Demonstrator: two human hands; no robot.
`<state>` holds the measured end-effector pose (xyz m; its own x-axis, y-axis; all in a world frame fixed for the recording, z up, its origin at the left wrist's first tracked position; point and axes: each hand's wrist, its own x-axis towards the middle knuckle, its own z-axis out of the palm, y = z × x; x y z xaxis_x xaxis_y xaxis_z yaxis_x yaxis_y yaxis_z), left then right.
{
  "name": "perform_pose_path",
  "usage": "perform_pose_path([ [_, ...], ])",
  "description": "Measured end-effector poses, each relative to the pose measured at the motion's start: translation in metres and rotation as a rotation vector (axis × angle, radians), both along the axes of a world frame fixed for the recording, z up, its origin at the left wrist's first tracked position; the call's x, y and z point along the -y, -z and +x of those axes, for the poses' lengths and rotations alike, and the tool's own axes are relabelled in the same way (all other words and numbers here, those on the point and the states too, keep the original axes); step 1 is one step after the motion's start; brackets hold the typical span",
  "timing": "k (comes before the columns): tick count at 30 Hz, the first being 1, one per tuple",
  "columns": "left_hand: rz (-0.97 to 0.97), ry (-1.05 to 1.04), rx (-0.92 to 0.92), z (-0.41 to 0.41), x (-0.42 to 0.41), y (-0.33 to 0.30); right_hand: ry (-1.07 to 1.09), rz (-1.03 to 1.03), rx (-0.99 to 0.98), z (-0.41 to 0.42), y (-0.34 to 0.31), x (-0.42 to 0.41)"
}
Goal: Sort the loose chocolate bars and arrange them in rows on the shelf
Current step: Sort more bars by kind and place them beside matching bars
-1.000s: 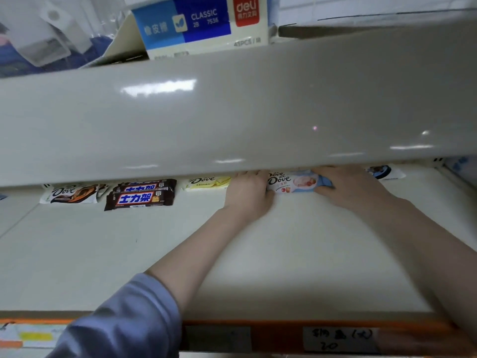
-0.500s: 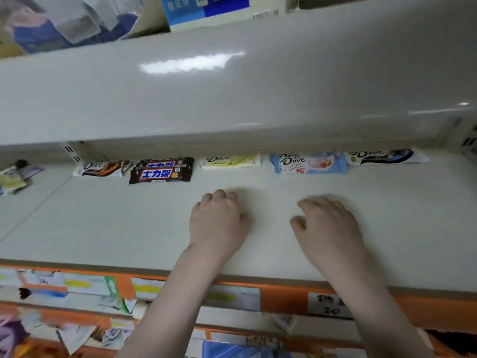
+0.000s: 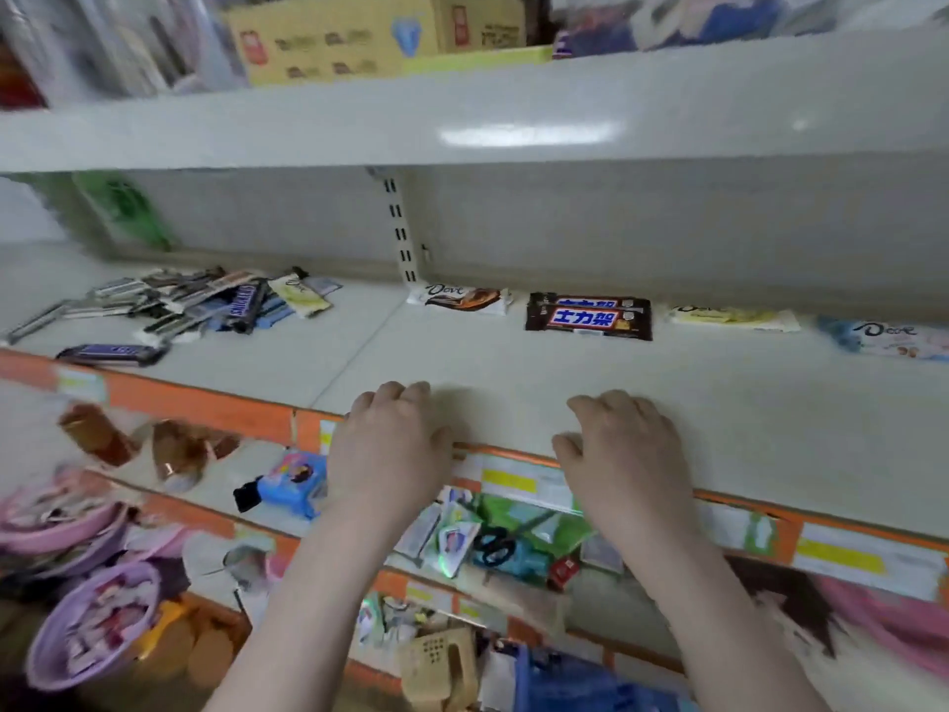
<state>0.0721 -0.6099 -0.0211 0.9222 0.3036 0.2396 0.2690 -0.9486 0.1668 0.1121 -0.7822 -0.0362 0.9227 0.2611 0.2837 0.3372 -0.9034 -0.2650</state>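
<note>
Head view, one moment, catalogued. Left hand (image 3: 387,444): lower centre of the frame, palm down over the front edge of the shelf (image 3: 719,403), fingers loosely curled, holding nothing; forearm runs down to the bottom edge. Right hand (image 3: 624,449): just right of the left, apart from it, same palm-down pose, fingers bent and empty, thumb at the orange price rail (image 3: 205,403).

Sorted row, along the back of the shelf, centre to right: brown Dove bar (image 3: 459,299); pair of dark Snickers bars (image 3: 589,317), one just behind the other; yellow Dove bar (image 3: 732,317); pale blue Dove bar (image 3: 893,339), cut by the right edge. Each lies flat, lengthwise, apart from its neighbours and well apart from both hands.

Unsorted stock, left of the frame: loose heap of bars (image 3: 205,303), overlapping at mixed angles, blurred; a single dark blue bar (image 3: 110,353) lies near the front rail, apart from the heap.

Upper shelf, top of frame: yellow carton (image 3: 359,38).
</note>
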Motion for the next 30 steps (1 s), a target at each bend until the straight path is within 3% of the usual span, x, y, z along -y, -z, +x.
perform_pose_path([
  [9, 0.032, -0.224, -0.014, -0.072, -0.208, -0.012, -0.141, 0.019, 0.012, -0.032, -0.014, -0.206],
  [18, 0.015, -0.341, -0.01, -0.059, -0.36, 0.0, -0.214, 0.027, 0.072, -0.001, -0.01, -0.351],
  [25, 0.043, -0.166, -0.04, -0.002, -0.455, -0.001, -0.197, 0.097, 0.073, 0.058, -0.009, -0.452],
  [30, -0.015, -0.076, -0.213, 0.02, -0.506, -0.003, -0.198, 0.109, 0.029, 0.082, -0.013, -0.506],
])
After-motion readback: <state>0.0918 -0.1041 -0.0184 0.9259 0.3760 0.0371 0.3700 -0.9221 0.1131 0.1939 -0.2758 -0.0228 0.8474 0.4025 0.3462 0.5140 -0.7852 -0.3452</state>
